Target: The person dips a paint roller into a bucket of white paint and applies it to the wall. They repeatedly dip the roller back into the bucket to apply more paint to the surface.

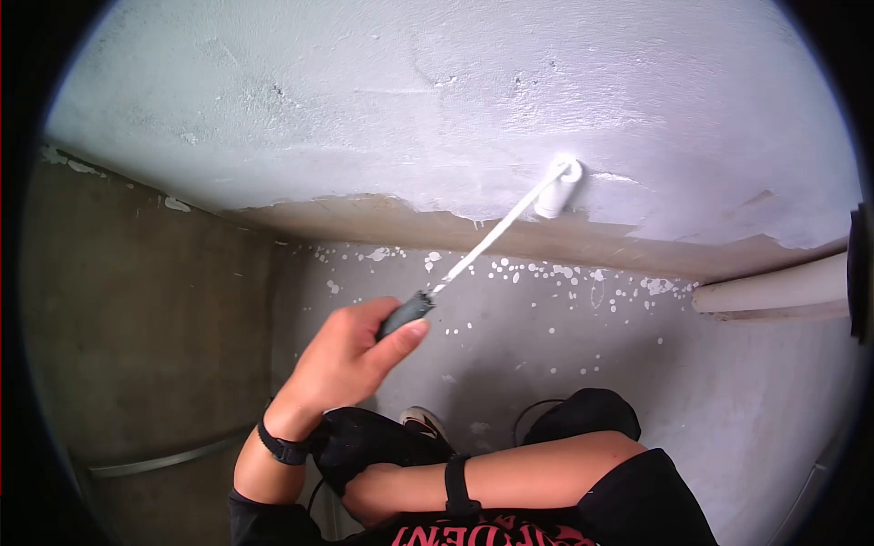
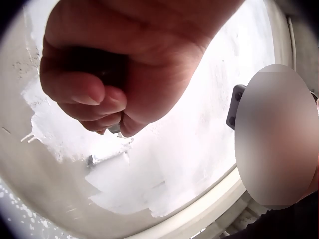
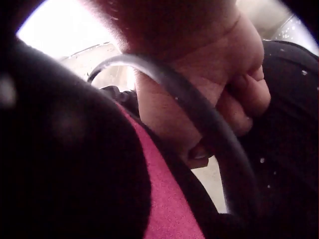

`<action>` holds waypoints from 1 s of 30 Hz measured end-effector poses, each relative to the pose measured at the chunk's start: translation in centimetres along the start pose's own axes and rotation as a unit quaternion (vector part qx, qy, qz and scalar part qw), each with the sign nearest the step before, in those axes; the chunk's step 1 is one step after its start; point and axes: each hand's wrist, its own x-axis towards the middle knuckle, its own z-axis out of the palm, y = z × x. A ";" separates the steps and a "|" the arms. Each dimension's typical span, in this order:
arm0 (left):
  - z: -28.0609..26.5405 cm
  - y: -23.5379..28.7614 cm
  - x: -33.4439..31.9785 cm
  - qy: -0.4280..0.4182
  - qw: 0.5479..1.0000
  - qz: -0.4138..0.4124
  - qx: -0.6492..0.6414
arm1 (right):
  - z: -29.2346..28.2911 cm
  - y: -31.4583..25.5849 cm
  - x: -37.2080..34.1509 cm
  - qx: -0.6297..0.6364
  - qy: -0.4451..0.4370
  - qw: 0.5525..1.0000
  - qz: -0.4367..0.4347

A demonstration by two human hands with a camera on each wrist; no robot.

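Two grips on my feeds, one working. The left grip (image 1: 355,350), just left of centre in the head view, is closed round the dark handle (image 1: 401,316) of a paint roller (image 1: 552,195); the thumb lies along it. The left wrist view agrees, fingers curled in tight at upper left. I have the roller right of centre, upper half of the head frame: white rod (image 1: 496,235) slanting up to the right, white sleeve tilted and seemingly against the wall (image 1: 319,109).

White coat covers most of that wall, ragged along its lower edge; a brownish strip (image 1: 528,238) shows below, just under the sleeve. A brown side wall (image 1: 155,309) fills the left of the frame. Grey floor (image 1: 473,350) in the middle, white paint spots (image 1: 564,271) thickest near the wall's foot. Pale pipe (image 1: 774,289) at right.

Right grip (image 1: 369,487): bottom, left of centre, beside the black trousers (image 1: 583,419); my right wrist view shows its fingers loosely bent against dark cloth, with a black curved strap (image 3: 189,104) crossing in front. Black bands on both wrists. One shoe (image 1: 423,420) shows at bottom centre, pink lettering (image 1: 492,535) on the black shirt below.
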 end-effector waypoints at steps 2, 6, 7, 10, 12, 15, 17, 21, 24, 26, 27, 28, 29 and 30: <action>-1.3 -1.3 -0.6 0.006 1.000 -0.012 -0.017 | 0.7 0.8 0.5 0.011 0.025 0.999 -0.022; -3.4 -4.2 -1.8 0.031 0.993 -0.062 -0.092 | 1.5 1.5 0.7 0.026 0.070 0.996 -0.058; -3.9 -4.9 -2.1 0.040 0.990 -0.086 -0.108 | 1.3 1.5 0.6 0.026 0.068 0.996 -0.058; -5.1 -6.4 -2.8 0.055 0.981 -0.100 -0.154 | 1.1 1.4 0.3 0.028 0.072 0.995 -0.058; -5.7 -7.5 -3.1 0.068 0.977 -0.104 -0.175 | 1.2 1.5 0.5 0.021 0.080 0.994 -0.066; -6.4 -8.3 -3.5 0.102 0.974 -0.131 -0.156 | 1.4 1.5 0.7 0.025 0.077 0.995 -0.060; -7.1 -9.3 -3.9 0.106 0.974 -0.136 -0.150 | 1.2 1.4 0.4 0.026 0.079 0.994 -0.064; -8.2 -11.7 -4.6 0.136 0.966 -0.146 -0.165 | 1.4 1.3 0.5 0.021 0.081 0.994 -0.069; -8.6 -12.9 -5.1 0.166 0.959 -0.146 -0.178 | 1.5 1.3 0.7 0.012 0.070 0.996 -0.062; -8.7 -13.4 -5.3 0.179 0.958 -0.140 -0.175 | 1.5 1.2 0.7 0.008 0.064 0.996 -0.060; -8.8 -13.5 -5.3 0.191 0.955 -0.143 -0.176 | 1.4 1.2 0.7 0.005 0.062 0.996 -0.057; -8.9 -13.6 -5.4 0.195 0.953 -0.146 -0.178 | 1.5 1.2 0.7 0.001 0.052 0.997 -0.065; -9.0 -13.8 -5.5 0.198 0.952 -0.150 -0.179 | 1.6 1.2 0.8 -0.001 0.053 0.996 -0.065; -9.2 -14.1 -5.6 0.207 0.950 -0.153 -0.179 | 1.6 1.2 0.8 -0.003 0.055 0.996 -0.064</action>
